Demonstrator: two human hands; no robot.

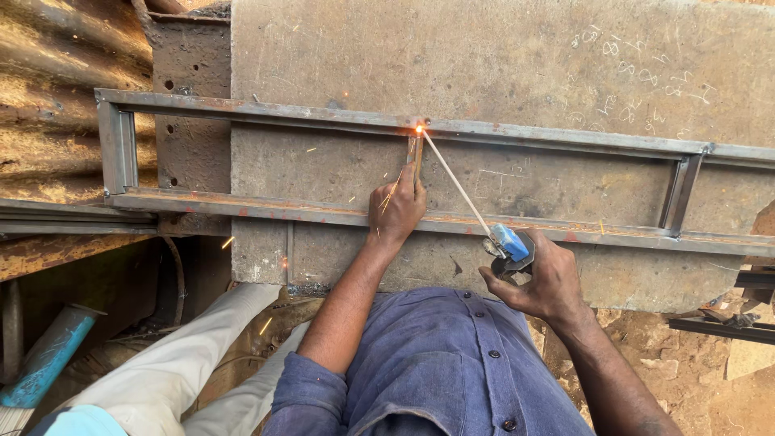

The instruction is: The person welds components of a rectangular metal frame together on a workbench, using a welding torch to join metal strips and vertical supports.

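The step in hand was tack-welding a short upright bar (415,153) into the steel frame (323,119) lying on the concrete slab (484,56). The left hand (395,208), fingers closed on the bar, steadied it. The right hand (542,278) gripped the electrode holder (508,245), rod (456,182) sparking at the top joint, apparently touching. Next called for steady rod contact.

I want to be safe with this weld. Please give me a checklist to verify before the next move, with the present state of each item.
1. Short bar held upright by left hand: ok.
2. Rod tip on the joint, spark there: ok.
3. Right hand grips holder: ok.
4. Gloves on hands: not ok, both bare.
5. Frame flat on slab: ok.
6. Bar square to frame: cannot tell.
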